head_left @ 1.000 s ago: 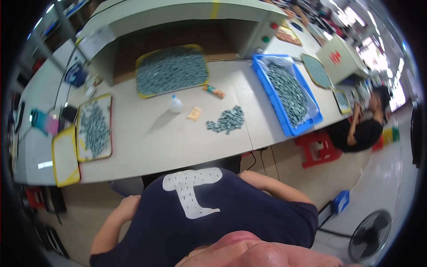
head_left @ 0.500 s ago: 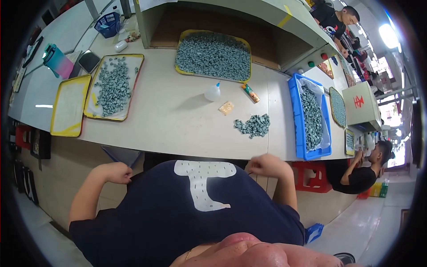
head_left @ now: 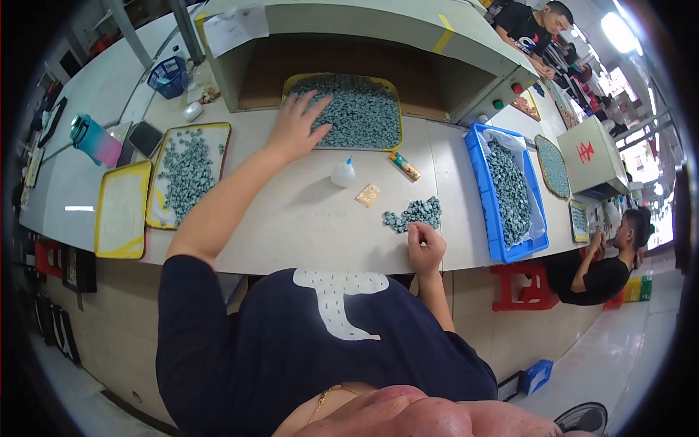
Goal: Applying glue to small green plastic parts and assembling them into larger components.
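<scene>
My left hand (head_left: 297, 130) reaches over the left part of a yellow-rimmed tray (head_left: 400, 124) full of small grey-green pieces (head_left: 360, 109). Its fingers are spread, and nothing shows in them; whether they touch the pieces I cannot tell. My right hand (head_left: 426, 249) is curled closed just in front of a loose pile of the same grey-green pieces (head_left: 422, 212) on the table. Whatever it holds, if anything, is hidden. Between the hands are a small white squeeze bottle (head_left: 343, 173) with a blue tip, a little patterned packet (head_left: 368, 194) and an orange-green tube-like item (head_left: 405, 166).
At the right stands a blue crate (head_left: 494, 226) lined with plastic and holding more pieces. On the left lie a partly filled tray (head_left: 153, 211), an empty yellow-edged tray (head_left: 120, 211), a phone (head_left: 145, 139) and a bottle (head_left: 96, 138). A shelf (head_left: 349, 18) overhangs the full tray.
My left hand has gone from beside my body up to the full tray, its fingers opening. My right hand has risen from the table's edge to the loose pile.
</scene>
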The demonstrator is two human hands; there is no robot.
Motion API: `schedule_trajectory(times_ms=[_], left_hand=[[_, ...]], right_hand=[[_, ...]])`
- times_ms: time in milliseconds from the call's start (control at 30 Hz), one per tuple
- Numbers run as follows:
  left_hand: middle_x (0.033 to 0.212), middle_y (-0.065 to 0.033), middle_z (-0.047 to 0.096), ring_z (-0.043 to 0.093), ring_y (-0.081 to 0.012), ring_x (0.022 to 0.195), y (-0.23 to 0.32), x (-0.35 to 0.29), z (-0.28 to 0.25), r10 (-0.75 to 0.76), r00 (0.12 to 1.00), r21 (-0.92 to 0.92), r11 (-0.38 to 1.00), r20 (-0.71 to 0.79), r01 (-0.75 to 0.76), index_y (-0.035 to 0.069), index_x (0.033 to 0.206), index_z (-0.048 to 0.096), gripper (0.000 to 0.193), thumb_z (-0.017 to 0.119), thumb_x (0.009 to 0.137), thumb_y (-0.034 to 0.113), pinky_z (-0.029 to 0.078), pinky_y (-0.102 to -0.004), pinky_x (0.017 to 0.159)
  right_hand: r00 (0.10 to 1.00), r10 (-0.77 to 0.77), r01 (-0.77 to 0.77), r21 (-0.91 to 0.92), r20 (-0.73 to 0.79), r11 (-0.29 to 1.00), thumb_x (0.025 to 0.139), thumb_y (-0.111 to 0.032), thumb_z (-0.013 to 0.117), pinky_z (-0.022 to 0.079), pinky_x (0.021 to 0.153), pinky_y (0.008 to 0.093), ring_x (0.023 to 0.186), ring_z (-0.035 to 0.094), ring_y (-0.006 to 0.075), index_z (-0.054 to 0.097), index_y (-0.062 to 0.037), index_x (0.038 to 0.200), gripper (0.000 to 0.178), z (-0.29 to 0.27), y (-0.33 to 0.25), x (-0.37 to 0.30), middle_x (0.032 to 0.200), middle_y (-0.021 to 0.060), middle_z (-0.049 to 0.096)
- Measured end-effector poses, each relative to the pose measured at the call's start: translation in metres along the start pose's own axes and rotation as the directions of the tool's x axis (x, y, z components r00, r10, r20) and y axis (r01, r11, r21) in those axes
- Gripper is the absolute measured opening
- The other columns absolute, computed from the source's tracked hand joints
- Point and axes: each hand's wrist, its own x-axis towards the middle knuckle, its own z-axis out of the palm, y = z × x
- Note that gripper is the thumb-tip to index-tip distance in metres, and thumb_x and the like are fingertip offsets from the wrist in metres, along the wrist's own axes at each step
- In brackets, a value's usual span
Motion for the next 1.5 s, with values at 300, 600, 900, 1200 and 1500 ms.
schedule_trajectory(times_ms=[300,600,900,1200,1500], left_hand=[[0.149,-0.0132,0.028,0.022,-0.0439,0.137,0.026,0.095,0.089,0.042,0.960,0.329,0.934,0.278,-0.136,0.038,0.137,0.043,0.057,0.054,0.085,0.056,0.015,-0.0628,0.109],[0.138,-0.0157,0.042,0.035,-0.0421,0.128,0.015,0.120,0.127,0.097,0.965,0.358,0.916,0.242,-0.182,0.025,0.127,0.055,0.045,0.055,0.088,0.046,0.023,-0.0625,0.105],[0.104,-0.0111,0.057,0.053,-0.0314,0.107,0.009,0.136,0.127,0.198,0.957,0.369,0.891,0.211,-0.265,0.015,0.097,0.062,0.021,0.055,0.090,0.033,0.048,-0.0466,0.080],[0.084,-0.0117,0.060,0.064,-0.0294,0.078,0.016,0.149,0.123,0.184,0.960,0.357,0.900,0.210,-0.250,0.009,0.087,0.060,0.025,0.054,0.091,0.032,0.052,-0.0418,0.065],[0.076,-0.0133,0.062,0.061,-0.0301,0.068,0.001,0.095,0.075,-0.209,0.969,-0.089,0.976,-0.129,0.199,0.003,0.090,0.060,0.029,0.052,0.095,0.031,0.048,-0.0370,0.061]], right_hand=[[0.965,0.257,-0.250,0.116,-0.046,0.961,0.087,-0.005,0.065,0.034,0.046,0.0193,0.051,0.043,0.0025,0.065,0.0021,0.086,0.007,-0.019,0.014,0.025,0.058,-0.0017,0.053],[0.958,0.280,-0.274,0.093,-0.061,0.957,0.087,-0.005,0.065,0.034,0.046,0.0190,0.051,0.042,0.0021,0.064,0.0028,0.086,0.008,-0.019,0.038,0.044,0.058,-0.0025,0.052],[0.956,0.291,-0.286,0.108,-0.033,0.952,0.087,-0.005,0.065,0.034,0.047,0.0190,0.052,0.042,0.0021,0.065,0.0028,0.087,0.008,-0.021,0.041,0.044,0.059,-0.0024,0.053],[0.953,0.297,-0.288,0.140,-0.050,0.947,0.087,-0.006,0.065,0.035,0.047,0.0195,0.051,0.042,0.0026,0.065,0.0027,0.087,0.008,-0.034,0.038,0.030,0.059,-0.0022,0.054],[0.956,0.293,-0.292,0.071,-0.008,0.954,0.087,-0.006,0.065,0.035,0.048,0.0195,0.051,0.042,0.0030,0.065,0.0022,0.087,0.008,-0.026,0.048,0.017,0.059,-0.0023,0.053]])
